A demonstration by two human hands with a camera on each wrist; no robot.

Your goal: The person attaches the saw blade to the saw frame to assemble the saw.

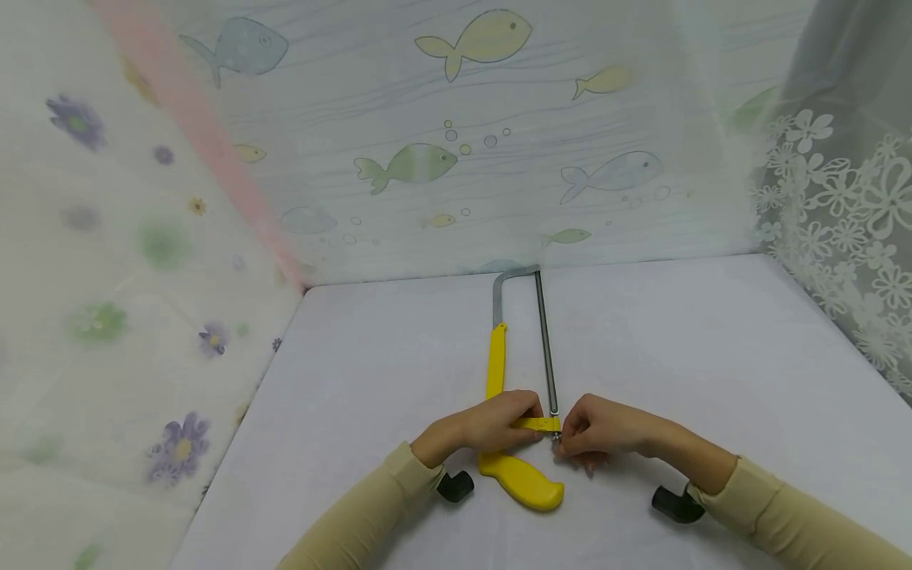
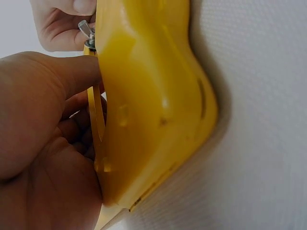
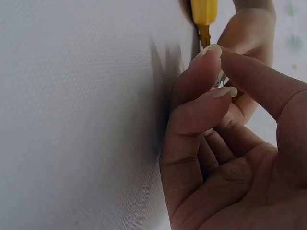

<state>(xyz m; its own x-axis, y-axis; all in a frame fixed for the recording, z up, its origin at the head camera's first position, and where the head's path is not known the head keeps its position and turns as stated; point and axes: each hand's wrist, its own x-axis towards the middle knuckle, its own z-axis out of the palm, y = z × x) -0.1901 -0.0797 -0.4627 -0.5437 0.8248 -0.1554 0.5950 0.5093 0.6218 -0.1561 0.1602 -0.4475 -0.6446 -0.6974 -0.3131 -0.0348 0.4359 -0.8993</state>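
Note:
A hacksaw [image 1: 496, 360] with a yellow handle [image 1: 530, 484] and a grey metal bow lies on the white table, its far end by the back edge. Its dark blade [image 1: 545, 340] runs along the right side. My left hand [image 1: 492, 423] grips the yellow crosspiece [image 1: 537, 423] at the blade's near end, thumb on the near side in the left wrist view. At the end of that crosspiece is a small metal wing nut [image 2: 86, 29]. My right hand [image 1: 606, 427] pinches at the wing nut with bent fingers and thumb; in the right wrist view the fingertips mostly hide it.
The white-covered table [image 1: 370, 340] extends to both sides of the saw. Behind it hangs a fish-print curtain [image 1: 399, 103], with a flowered cloth [image 1: 128, 317] on the left and lace [image 1: 848, 214] on the right. Black wrist mounts [image 1: 456, 486] sit under both cuffs.

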